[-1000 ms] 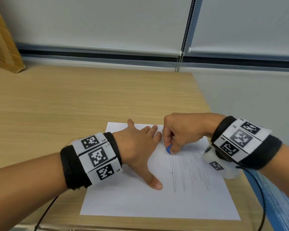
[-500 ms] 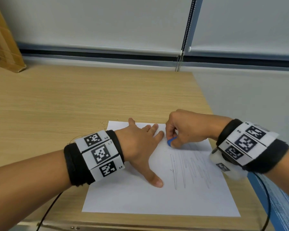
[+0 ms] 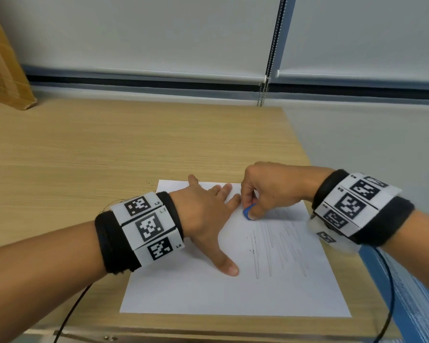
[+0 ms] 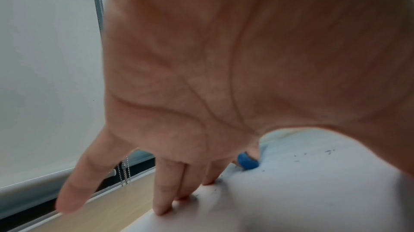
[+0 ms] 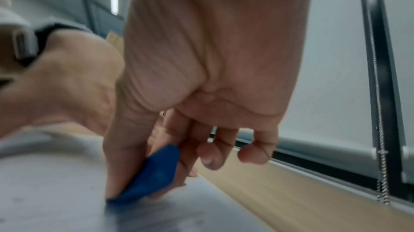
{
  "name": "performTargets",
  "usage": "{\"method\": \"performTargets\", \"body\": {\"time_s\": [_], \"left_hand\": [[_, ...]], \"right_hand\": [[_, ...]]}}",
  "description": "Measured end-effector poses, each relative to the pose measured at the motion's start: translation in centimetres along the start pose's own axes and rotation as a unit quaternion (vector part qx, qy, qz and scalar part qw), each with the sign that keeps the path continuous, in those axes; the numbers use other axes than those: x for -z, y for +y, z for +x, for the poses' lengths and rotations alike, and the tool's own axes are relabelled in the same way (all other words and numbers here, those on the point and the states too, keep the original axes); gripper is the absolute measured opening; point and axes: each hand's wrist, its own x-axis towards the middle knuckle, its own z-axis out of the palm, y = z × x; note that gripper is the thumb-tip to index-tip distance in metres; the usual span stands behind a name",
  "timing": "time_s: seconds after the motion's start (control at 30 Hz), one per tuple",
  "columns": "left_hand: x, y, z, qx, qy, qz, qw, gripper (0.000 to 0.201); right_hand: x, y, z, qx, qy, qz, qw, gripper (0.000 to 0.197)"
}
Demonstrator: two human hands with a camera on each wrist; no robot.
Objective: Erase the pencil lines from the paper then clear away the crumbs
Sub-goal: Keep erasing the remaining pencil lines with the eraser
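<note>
A white sheet of paper [image 3: 233,290] lies near the front right corner of a wooden tabletop [image 3: 109,157], with grey pencil lines [image 3: 278,246] running down its right half and dark crumbs [image 4: 313,154] scattered near them. The right hand [image 3: 270,189] pinches a small blue eraser [image 3: 247,214] between thumb and fingers, its tip pressed to the paper just above the lines. The left hand [image 3: 203,216] lies flat beside it, fingers spread and straight, pressing the sheet down.

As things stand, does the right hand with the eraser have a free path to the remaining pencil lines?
Probably yes. The right hand holds the eraser at the lines' far end; the left hand lies beside them.
</note>
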Motion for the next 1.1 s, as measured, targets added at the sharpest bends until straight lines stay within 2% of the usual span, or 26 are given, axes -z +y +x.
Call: {"method": "performTargets", "body": {"time_s": [0.07, 0.17, 0.3, 0.43, 0.6, 0.73, 0.87, 1.0, 1.1], "left_hand": [[-0.1, 0.0, 0.0, -0.002, 0.0, -0.004, 1.0, 0.133], [-0.3, -0.1, 0.1, -0.002, 0.006, -0.001, 1.0, 0.133], [-0.3, -0.1, 0.2, 0.001, 0.008, 0.001, 1.0, 0.136], [-0.5, 0.0, 0.2, 0.0, 0.008, 0.0, 1.0, 0.135], [-0.3, -0.2, 0.1, -0.006, 0.003, -0.013, 1.0, 0.133], [-0.3, -0.1, 0.1, -0.002, 0.004, -0.008, 1.0, 0.131], [-0.2, -0.1, 0.1, -0.004, 0.004, -0.01, 1.0, 0.132], [-0.2, 0.0, 0.2, 0.0, -0.005, 0.006, 1.0, 0.133], [0.0, 0.1, 0.2, 0.0, -0.003, 0.005, 1.0, 0.131]], "right_hand": [[-0.3, -0.3, -0.2, 0.01, 0.0, 0.002, 1.0, 0.01], [-0.6, -1.1, -0.6, 0.011, -0.067, 0.014, 0.998, 0.01], [-0.2, -0.4, -0.3, -0.011, -0.016, 0.007, 1.0, 0.01], [-0.9, -1.2, -0.8, -0.002, -0.074, 0.008, 0.997, 0.012], [-0.4, -0.2, -0.5, -0.012, -0.01, 0.013, 1.0, 0.008], [-1.0, -0.9, -1.0, 0.006, -0.071, 0.014, 0.997, 0.011], [-0.7, -0.4, -0.8, -0.005, 0.0, 0.011, 1.0, 0.009], [-1.6, -1.9, -1.7, 0.026, -0.072, 0.008, 0.997, 0.01], [-0.8, -1.4, -1.4, -0.001, -0.034, -0.014, 0.999, 0.012]]}}
